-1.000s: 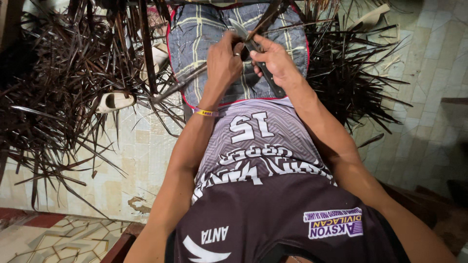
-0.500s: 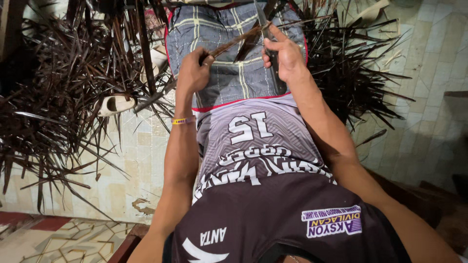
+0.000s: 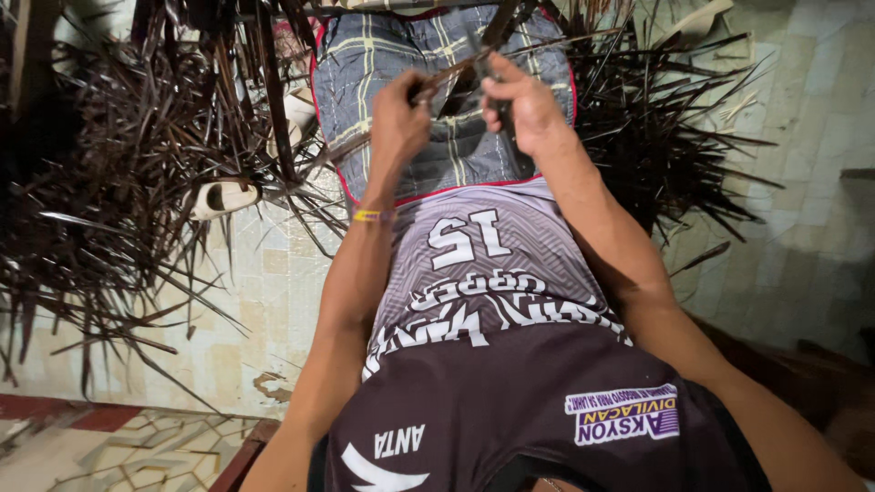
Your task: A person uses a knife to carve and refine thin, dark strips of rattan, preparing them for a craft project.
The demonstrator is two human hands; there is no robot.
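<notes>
Left hand (image 3: pixel 398 117) pinches a dry leaf strip (image 3: pixel 447 77), right hand (image 3: pixel 521 105) grips a knife (image 3: pixel 504 109); big leaf piles (image 3: pixel 137 182) remain unstripped

Left hand (image 3: pixel 398 123) and right hand (image 3: pixel 521 105) grip a dark leaf strip (image 3: pixel 451 73); plaid shorts (image 3: pixel 383 64) beneath.

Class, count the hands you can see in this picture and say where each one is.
2. The left hand and the right hand are both over the lap, pinching a thin dark leaf strip. No other hands show.

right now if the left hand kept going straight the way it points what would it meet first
Probably the long dark dried leaf strip it already pinches, then the right hand just beyond, above the plaid shorts; depth is unclear.
</notes>
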